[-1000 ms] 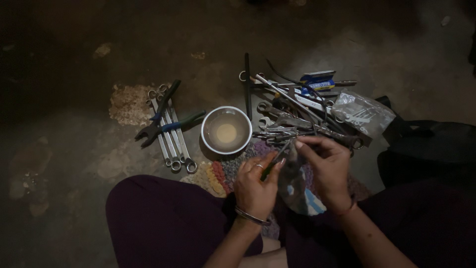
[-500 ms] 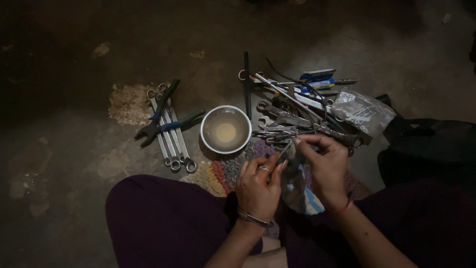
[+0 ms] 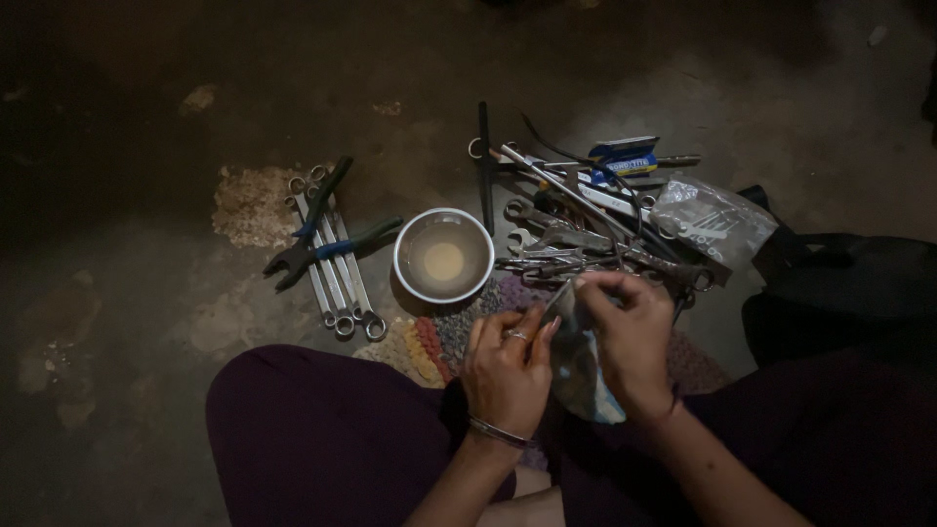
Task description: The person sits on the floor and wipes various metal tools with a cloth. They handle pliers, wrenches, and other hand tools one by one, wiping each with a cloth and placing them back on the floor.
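I sit on a dim concrete floor with both hands in front of my lap. My left hand (image 3: pixel 506 371), with a ring and a bangle, pinches a thin dark metal tool (image 3: pixel 552 298) at its lower end. My right hand (image 3: pixel 630 327) presses a grey and blue cloth (image 3: pixel 576 366) around that tool near its upper end. A steel bowl (image 3: pixel 444 256) with pale liquid stands on the floor just left of my hands. Part of the tool is hidden by the cloth and my fingers.
A heap of wrenches and other hand tools (image 3: pixel 576 224) lies behind my hands, with a clear plastic bag (image 3: pixel 712 220) at its right. Several wrenches and dark pliers (image 3: pixel 327 249) lie left of the bowl. A colourful mat (image 3: pixel 434 342) is under my hands; a dark bag (image 3: pixel 849 283) sits at right.
My right hand has slid a little down and left along the tool with the cloth. My left hand has barely shifted.
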